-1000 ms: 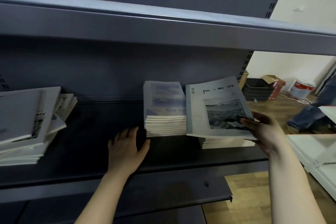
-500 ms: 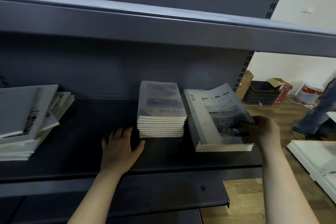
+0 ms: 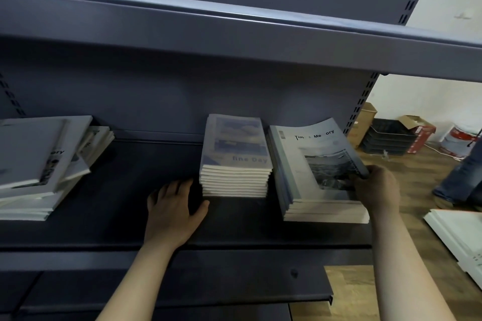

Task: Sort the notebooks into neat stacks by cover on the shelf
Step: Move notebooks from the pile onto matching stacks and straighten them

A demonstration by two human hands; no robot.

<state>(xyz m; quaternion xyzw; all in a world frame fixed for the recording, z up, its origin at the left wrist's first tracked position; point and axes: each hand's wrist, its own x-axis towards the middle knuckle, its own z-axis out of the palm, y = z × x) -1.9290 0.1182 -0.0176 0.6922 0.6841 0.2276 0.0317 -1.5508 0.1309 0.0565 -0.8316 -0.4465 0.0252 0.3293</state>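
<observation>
1. My left hand (image 3: 173, 212) lay palm down on the dark shelf (image 3: 117, 190). Its fingers (image 3: 170, 190) were straight and a little apart, holding nothing. The thumb reached toward the near left corner of the middle stack (image 3: 234, 180) (whether it touched, I could not tell).
2. My right hand (image 3: 378, 187) was curled round the right edge of the top notebook (image 3: 307, 143), fingers (image 3: 375, 171) clamped on it. That notebook bowed upward, its far edge lifted off the right stack (image 3: 323, 212) beneath.
3. I counted three groups of notebooks on the shelf.
   - The middle stack had a "fine Day" cover, was squared up, and showed roughly ten sets of page edges.
   - The right stack, just beside it, had a "Time Memory" cover. Its left edges were slightly fanned, and the number was too blurred to count.
   - The left heap (image 3: 34, 164) lay well apart from the other two and was untidy, with its top covers skewed and tilted.
4. Past the shelf's right end, a pile of black trays (image 3: 388, 138) stood on the wooden floor (image 3: 417, 172) between two cardboard boxes (image 3: 420, 133).
</observation>
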